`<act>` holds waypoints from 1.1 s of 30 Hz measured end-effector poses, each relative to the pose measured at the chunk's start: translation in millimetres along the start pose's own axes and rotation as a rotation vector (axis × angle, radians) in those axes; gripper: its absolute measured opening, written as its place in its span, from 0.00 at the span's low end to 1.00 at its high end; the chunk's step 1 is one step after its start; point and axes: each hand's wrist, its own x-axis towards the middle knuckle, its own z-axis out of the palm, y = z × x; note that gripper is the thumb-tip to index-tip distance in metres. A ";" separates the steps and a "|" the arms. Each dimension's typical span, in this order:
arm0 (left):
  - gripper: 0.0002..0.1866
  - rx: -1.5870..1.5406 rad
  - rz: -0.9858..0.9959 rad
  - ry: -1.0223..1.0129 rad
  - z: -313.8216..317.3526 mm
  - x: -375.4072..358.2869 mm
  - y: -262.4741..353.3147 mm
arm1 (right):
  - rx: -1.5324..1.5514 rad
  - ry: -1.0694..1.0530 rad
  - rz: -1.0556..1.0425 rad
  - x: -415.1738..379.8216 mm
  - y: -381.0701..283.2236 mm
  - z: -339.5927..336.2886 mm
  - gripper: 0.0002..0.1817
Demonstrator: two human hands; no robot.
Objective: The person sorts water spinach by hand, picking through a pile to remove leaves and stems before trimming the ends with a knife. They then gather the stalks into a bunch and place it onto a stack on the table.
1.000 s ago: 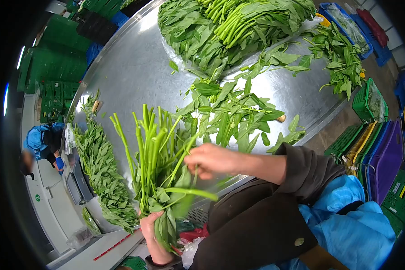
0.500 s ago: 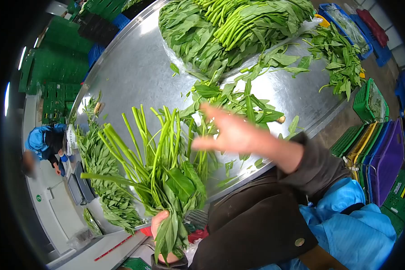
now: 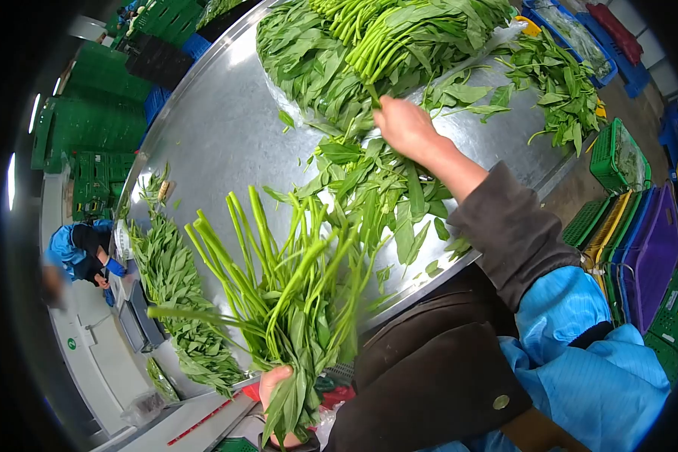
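My left hand (image 3: 275, 380), low in the view, is closed around the leafy end of a bunch of water spinach (image 3: 279, 301). The bunch's cut stems fan upward over the metal table. My right hand (image 3: 407, 128) reaches to the near edge of a big heap of water spinach (image 3: 316, 68), its fingers closed on a stem (image 3: 373, 92) that points out of the heap. Loose leaves and stems (image 3: 369, 177) lie on the table below my right hand.
The round-edged steel table (image 3: 211, 120) carries more greens along its left side (image 3: 173, 294) and at the right (image 3: 554, 90). A co-worker in blue (image 3: 71, 245) is at the far left. Green crates (image 3: 90, 75) stand behind; coloured crates (image 3: 648, 256) stand at right.
My right hand has moved up and away from beside the bunch to the heap and closed on a stem. The bunch in my left hand has shifted slightly right.
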 end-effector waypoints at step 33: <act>0.30 0.074 0.048 0.023 -32.5 -1.7 9.9 | 0.159 -0.099 -0.531 -59.9 -54.4 29.6 0.17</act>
